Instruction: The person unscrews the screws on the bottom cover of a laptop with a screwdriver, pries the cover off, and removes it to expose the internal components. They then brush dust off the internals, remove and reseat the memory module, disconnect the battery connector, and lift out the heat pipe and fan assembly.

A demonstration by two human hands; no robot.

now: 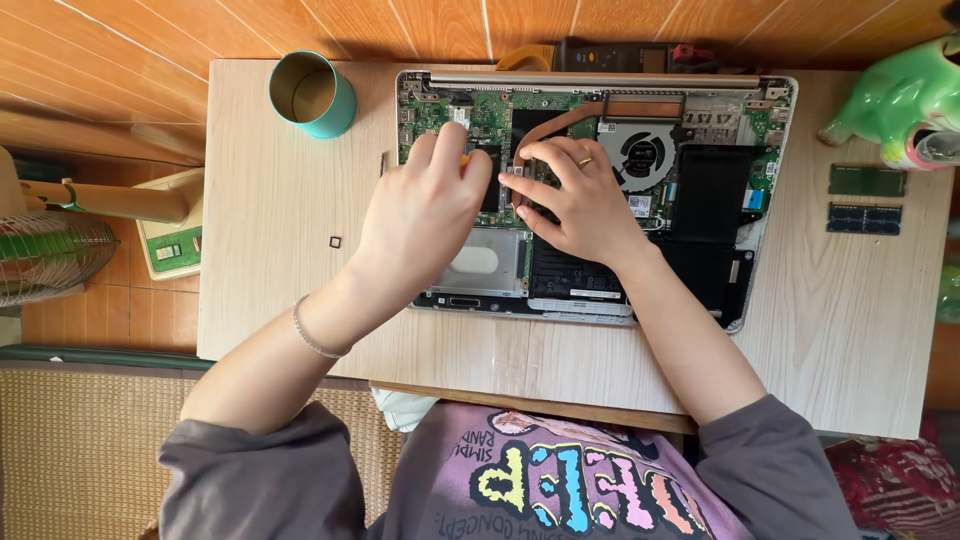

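Open laptop (700, 190) laid flat on table (280, 260), green board at far left. Left hand (425, 215) curled around small yellow tool (464, 158). Right hand (575, 200) pressed on board just right of it, fingers (540, 160) bent, nothing held. Both hands equally near.

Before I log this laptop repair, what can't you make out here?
- Head view: the board under the left hand and right hand of the open laptop is hidden.
- Yellow tool: mostly covered by fingers.
- Green figurine: cut by right edge.
- Small square part: too small.
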